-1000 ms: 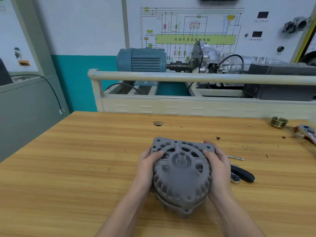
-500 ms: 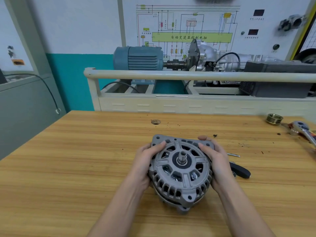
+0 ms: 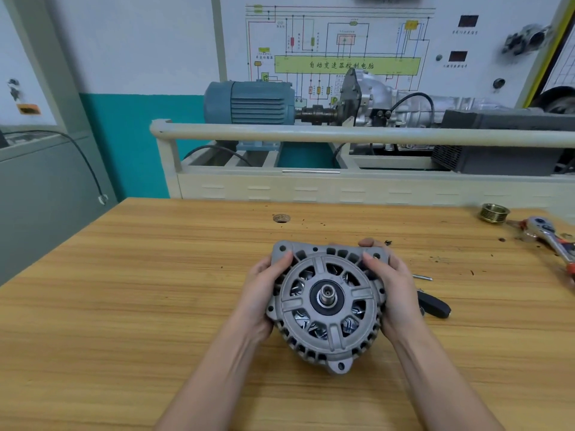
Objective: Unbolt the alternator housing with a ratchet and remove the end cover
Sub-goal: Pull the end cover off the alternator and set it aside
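green bar (image 3: 347,65) on wall wiring diagram reads "自动变速器控制电脑"; other labels too small.

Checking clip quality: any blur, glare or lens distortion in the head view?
Head view: alternator and both hands sharp; soft, even light, faint shadows; wide-angle bending bows the cream rail; ratchet at the right edge slightly smeared; no strong glare.

A light wooden tabletop (image 3: 124,306) with streaky grain has a small round hole (image 3: 281,218) near its far edge and dark specks scattered to the right. A ribbed brass ring (image 3: 493,212) stands at the far right corner. Behind the tabletop, a cream metal frame with a rounded rail (image 3: 342,134) carries a blue-grey electric motor (image 3: 249,102) coupled to a silver gearbox (image 3: 389,104). A white wall panel with a coloured wiring diagram (image 3: 342,48) hangs above.
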`<action>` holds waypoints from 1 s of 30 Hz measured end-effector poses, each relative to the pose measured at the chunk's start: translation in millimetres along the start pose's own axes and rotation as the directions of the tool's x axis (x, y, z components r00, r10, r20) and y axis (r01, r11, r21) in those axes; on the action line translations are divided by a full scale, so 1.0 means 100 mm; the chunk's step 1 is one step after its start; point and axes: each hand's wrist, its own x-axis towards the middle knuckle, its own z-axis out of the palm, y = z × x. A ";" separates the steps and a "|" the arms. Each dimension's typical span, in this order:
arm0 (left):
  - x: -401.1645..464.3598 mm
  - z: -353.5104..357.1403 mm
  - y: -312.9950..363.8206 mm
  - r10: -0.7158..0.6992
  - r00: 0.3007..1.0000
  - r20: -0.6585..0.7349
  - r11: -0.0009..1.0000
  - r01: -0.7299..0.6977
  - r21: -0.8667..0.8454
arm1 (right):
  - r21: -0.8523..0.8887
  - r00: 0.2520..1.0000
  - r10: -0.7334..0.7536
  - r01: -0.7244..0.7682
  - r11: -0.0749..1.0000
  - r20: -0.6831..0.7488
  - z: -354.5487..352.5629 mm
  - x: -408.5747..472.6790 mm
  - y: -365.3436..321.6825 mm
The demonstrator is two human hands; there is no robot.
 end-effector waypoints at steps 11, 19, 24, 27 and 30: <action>-0.14 0.04 -0.10 0.173 0.985 -0.024 0.968 -0.165 0.188 | -0.072 0.979 0.078 -0.092 0.993 -0.187 -0.03 -0.13 -0.02; -0.28 0.17 -0.21 0.210 0.972 -0.101 0.973 -0.198 0.118 | 0.017 0.956 0.061 -0.059 0.998 -0.288 0.07 -0.28 0.05; -0.19 0.22 -0.06 0.123 0.983 -0.133 0.987 -0.107 0.118 | 0.055 0.924 0.178 -0.169 0.984 -0.339 0.10 -0.21 0.02; -0.14 0.24 -0.01 0.061 0.988 -0.139 0.994 -0.047 0.103 | 0.021 0.917 0.215 -0.221 0.975 -0.337 0.10 -0.17 -0.01; -0.12 0.22 0.00 0.013 0.988 -0.156 0.996 0.001 0.089 | -0.007 0.917 0.233 -0.248 0.969 -0.325 0.12 -0.16 -0.02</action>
